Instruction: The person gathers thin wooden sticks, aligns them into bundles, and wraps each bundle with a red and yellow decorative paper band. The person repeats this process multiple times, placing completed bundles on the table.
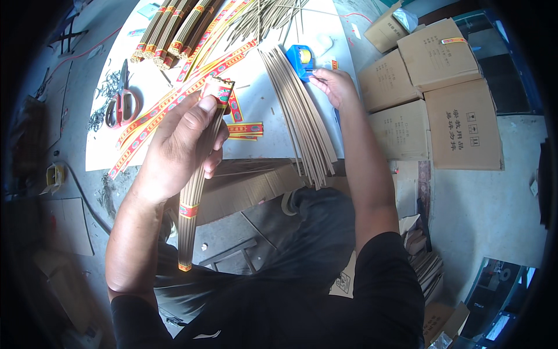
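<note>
My left hand (185,131) is wrapped around a bundle of incense sticks (192,183), held at a slant above my lap. Red and yellow paper bands circle the bundle at its top, middle and lower end; my thumb presses by the top band. At the right of the white table, my right hand (332,87) reaches to a blue tape dispenser (300,63) with a yellow core. Its thumb and forefinger are pinched at the dispenser's front edge, and any tape between them is too small to make out. Loose incense sticks (299,110) lie beside it, overhanging the table's near edge.
Banded bundles (168,32) are stacked at the table's far left. Red-handled scissors (122,102) lie near black elastic bands (100,107). Printed paper strips (157,116) cross the table (99,154). More loose sticks (261,23) lie behind. Cardboard boxes (439,55) stand at right.
</note>
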A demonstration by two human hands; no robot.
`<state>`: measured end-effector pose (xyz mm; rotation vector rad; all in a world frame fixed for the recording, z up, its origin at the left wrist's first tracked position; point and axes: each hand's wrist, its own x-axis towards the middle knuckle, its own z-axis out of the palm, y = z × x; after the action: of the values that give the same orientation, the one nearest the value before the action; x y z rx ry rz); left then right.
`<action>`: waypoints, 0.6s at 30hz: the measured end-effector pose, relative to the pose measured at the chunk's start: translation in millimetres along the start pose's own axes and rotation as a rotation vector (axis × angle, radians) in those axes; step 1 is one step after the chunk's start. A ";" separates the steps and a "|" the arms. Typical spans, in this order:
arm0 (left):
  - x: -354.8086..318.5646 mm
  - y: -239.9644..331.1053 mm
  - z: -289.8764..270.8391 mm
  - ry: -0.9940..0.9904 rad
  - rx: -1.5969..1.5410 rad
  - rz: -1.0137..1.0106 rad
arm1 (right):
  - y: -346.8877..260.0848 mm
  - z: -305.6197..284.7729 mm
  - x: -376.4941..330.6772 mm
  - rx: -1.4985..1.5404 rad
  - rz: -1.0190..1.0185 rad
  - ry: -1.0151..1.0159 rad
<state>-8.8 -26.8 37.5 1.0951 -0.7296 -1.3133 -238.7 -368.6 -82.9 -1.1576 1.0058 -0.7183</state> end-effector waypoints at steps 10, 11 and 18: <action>-0.8 -3.0 -3.0 0.017 0.050 0.012 | 4.2 -2.7 -0.9 -0.081 -0.014 -0.089; -1.0 -3.1 -3.5 0.015 0.046 0.014 | 6.4 -1.0 -0.8 -0.084 -0.036 -0.084; -2.9 0.3 0.5 -0.013 0.012 0.021 | 11.9 -21.2 10.3 -0.556 -0.113 0.038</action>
<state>-9.6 -24.1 38.4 1.0866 -0.7576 -1.3009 -254.4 -382.8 -98.7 -1.6962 1.2208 -0.5626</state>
